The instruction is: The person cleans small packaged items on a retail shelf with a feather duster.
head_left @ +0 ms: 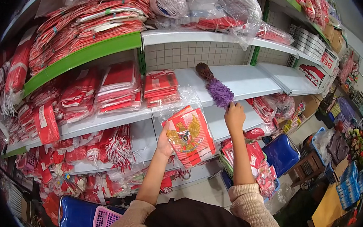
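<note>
My left hand [164, 142] is closed on the left edge of a clear plastic packet [196, 136]. Inside it is something red and white with a golden eagle emblem, held in front of the shelf. My right hand [235, 116] grips a fluffy duster [220, 93] at its near end; the hand hides the handle. The duster's head is purple close to my fingers and brown at the far tip, and it lies across the front of the white middle shelf [252, 81]. A stack of red packets [161, 86] sits on that shelf, just beyond the packet I hold.
Red packets [90, 25] are piled on the upper left shelf, above a green edge strip [84, 50]. More red bundles [119, 85] fill the shelf below. Blue chairs [280, 153] and a basket of red goods [250, 161] stand at right. A pink basket [106, 219] is low left.
</note>
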Demonstrator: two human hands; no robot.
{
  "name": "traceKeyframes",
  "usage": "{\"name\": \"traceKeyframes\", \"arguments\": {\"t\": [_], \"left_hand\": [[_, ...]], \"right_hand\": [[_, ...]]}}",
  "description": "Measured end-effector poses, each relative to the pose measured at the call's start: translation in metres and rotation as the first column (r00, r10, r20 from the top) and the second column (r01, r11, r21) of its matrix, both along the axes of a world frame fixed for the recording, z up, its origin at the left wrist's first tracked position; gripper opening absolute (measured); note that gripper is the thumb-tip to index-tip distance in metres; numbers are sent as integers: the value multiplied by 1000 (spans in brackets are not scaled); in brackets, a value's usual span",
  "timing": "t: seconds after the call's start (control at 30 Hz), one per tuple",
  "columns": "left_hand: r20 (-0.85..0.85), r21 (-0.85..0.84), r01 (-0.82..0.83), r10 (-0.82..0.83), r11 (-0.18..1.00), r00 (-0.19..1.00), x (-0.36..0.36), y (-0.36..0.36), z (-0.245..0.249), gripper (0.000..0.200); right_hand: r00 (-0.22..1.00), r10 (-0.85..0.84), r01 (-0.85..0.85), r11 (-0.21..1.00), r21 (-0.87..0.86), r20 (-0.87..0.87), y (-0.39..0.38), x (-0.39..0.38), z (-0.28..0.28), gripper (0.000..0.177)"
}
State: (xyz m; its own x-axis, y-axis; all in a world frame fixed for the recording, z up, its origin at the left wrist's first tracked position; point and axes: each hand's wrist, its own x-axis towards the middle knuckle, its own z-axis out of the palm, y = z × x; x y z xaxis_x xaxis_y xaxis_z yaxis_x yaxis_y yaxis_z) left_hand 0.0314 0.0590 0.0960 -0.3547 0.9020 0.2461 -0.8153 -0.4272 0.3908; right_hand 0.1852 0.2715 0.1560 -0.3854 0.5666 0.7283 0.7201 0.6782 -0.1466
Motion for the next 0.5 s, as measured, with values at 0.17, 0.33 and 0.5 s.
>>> {"name": "traceKeyframes", "arguments": {"t": [0.17,0.33,0.5], "left_hand": [[-15,-37,-61,60,997,998,-3,3,3,44],[-29,-103,-110,108,989,994,-12,13,-4,41],[-67,-172,-87,76,981,995,-3,20,1,46]], "right_hand": [[892,368,-365,929,62,-263,-65,3,-2,36],[585,285,-790,-15,-613,-760,-77,23,-16,44],[539,519,-834,218,-507,-664,-102,31,5,34]]}}
